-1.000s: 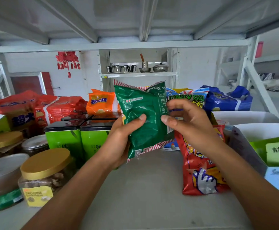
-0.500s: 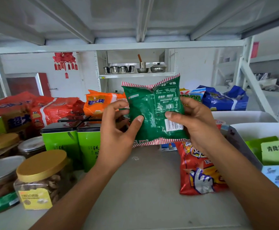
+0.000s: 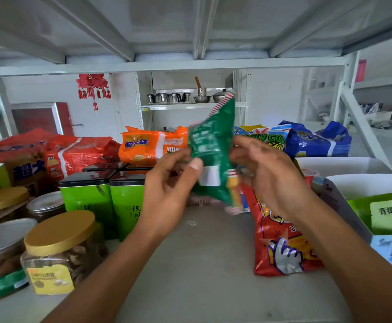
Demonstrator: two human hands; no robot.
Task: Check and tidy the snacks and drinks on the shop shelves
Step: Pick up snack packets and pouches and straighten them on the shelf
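Fingers (image 3: 177,159) and thumb of the left hand (image 3: 167,185) pinch the green packet (image 3: 213,155) at its left edge, in the head view. The right hand (image 3: 269,173) is at the packet's far edge with fingers curled, but blur hides whether they grip or only touch it. Half a second ago the packet faced the camera flat, with its printed back and white label square on. Now it is swung nearly edge-on and tilted, its top seam up to the right, held above the shelf (image 3: 202,264) between the tins (image 3: 87,194) and the red bag (image 3: 281,248). I judge that the back has been checked and the packet is being turned, either to show its front or to go back in line.
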